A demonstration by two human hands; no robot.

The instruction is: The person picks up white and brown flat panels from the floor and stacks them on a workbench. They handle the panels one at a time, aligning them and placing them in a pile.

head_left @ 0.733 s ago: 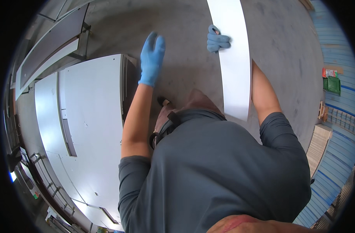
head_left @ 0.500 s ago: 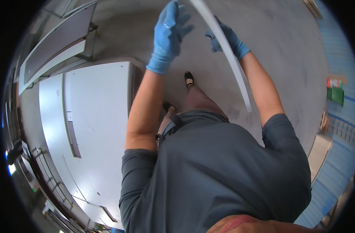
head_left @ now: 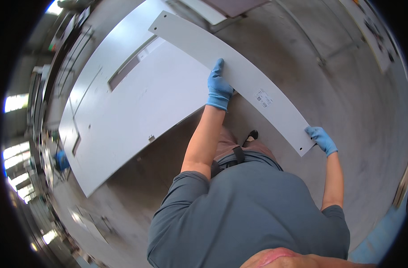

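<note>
Most fingers of the left hand [head_left: 219, 88] are hidden behind the white board [head_left: 244, 73]; print on the label [head_left: 264, 98] is too small to read.

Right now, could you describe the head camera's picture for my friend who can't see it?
A person's blue-gloved left hand and blue-gloved right hand hold a long, flat white panel bearing a small printed label, the right hand near one end. To the left is a large, flat white surface, with grey floor beside it.
</note>
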